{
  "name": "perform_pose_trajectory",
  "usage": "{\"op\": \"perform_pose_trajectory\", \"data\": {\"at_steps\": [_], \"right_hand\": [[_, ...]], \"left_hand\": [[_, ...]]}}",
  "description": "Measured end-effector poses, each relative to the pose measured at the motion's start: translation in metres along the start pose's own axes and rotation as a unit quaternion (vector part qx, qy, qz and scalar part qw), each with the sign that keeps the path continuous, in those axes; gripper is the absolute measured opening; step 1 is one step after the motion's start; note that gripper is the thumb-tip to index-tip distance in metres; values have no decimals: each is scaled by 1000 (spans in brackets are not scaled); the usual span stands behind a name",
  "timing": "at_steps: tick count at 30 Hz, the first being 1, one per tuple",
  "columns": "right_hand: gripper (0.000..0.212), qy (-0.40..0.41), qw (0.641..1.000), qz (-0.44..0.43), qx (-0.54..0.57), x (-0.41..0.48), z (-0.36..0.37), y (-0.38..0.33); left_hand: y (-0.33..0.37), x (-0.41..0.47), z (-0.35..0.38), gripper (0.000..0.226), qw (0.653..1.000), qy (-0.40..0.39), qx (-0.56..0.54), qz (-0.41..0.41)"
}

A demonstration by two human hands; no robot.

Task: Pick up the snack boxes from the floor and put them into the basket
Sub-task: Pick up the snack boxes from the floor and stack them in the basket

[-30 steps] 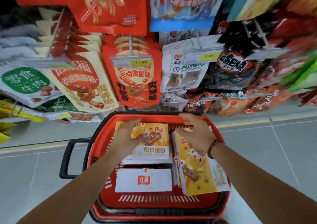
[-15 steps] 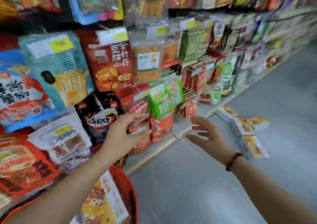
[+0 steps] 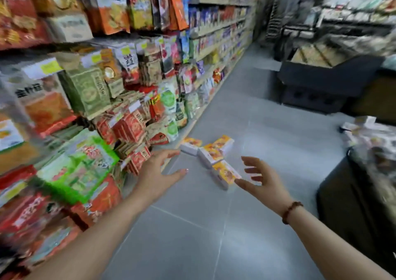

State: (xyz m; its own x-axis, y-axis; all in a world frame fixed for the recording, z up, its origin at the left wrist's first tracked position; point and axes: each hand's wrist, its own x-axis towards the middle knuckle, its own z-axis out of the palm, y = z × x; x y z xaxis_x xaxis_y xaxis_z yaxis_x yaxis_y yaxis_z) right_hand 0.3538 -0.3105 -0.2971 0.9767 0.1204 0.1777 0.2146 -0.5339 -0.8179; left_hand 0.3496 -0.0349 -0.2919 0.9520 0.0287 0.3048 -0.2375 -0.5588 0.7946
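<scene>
Shop aisle, grey tiled floor (image 3: 192,237). Picture is motion-blurred, worst along the left edge.

Four snack boxes (image 3: 211,154) lie in a loose cluster on the floor, close to the foot of the shelving (image 3: 128,112) on the left. All are white-sided with yellow-orange printed tops. The farthest-left box (image 3: 191,145) sits nearest the shelf base; another (image 3: 225,143) lies just right of it; a third sits between and in front of those two, touching or nearly so; the nearest box (image 3: 226,173) lies closest to the camera, angled.

Left hand (image 3: 158,172): empty, fingers spread and extended forward, palm down, raised above the floor beside the lower hanging packets. Fingertips point toward the farthest-left box without reaching it.

Right hand (image 3: 264,180): empty, fingers splayed and slightly curled, palm turned inward to the left. Its thumb tip lies just beside the nearest box in the picture; contact cannot be judged. A dark beaded bracelet (image 3: 291,212) circles the right wrist.

Shelving is packed with hanging snack bags in red, green and orange, with yellow price tags. A dark display unit (image 3: 325,82) stands across the aisle at upper right. Another dark fixture (image 3: 353,204) at right edge carries blurred packets on top.
</scene>
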Motion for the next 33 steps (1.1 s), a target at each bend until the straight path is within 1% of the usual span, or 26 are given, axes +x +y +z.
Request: {"op": "perform_pose_trajectory", "data": {"at_steps": [2, 3, 7, 12, 16, 20, 24, 29, 33], "right_hand": [[55, 13, 1000, 13, 6, 18, -3, 18], [55, 17, 1000, 21, 5, 30, -3, 28], [55, 21, 999, 48, 4, 97, 7, 70], [55, 32, 994, 99, 22, 203, 14, 117], [55, 49, 989, 134, 38, 263, 8, 147], [55, 43, 985, 165, 36, 329, -9, 188], [55, 28, 982, 184, 19, 397, -33, 242], [58, -25, 979, 200, -22, 492, -72, 332], [62, -37, 965, 257, -34, 549, -90, 412]], "left_hand": [[-10, 31, 23, 58, 1000, -17, -5, 5], [-16, 48, 33, 59, 1000, -26, -10, 7], [-46, 128, 67, 45, 998, -60, -31, 5], [-87, 252, 113, 46, 995, -93, -19, 2], [-95, 325, 153, 44, 991, -129, -29, 9], [-102, 400, 204, 45, 986, -162, -45, -6], [-117, 469, 261, 47, 984, -173, -37, -17], [-140, 555, 340, 45, 989, -140, -16, -51], [-169, 613, 406, 46, 986, -142, 4, -91]]}}
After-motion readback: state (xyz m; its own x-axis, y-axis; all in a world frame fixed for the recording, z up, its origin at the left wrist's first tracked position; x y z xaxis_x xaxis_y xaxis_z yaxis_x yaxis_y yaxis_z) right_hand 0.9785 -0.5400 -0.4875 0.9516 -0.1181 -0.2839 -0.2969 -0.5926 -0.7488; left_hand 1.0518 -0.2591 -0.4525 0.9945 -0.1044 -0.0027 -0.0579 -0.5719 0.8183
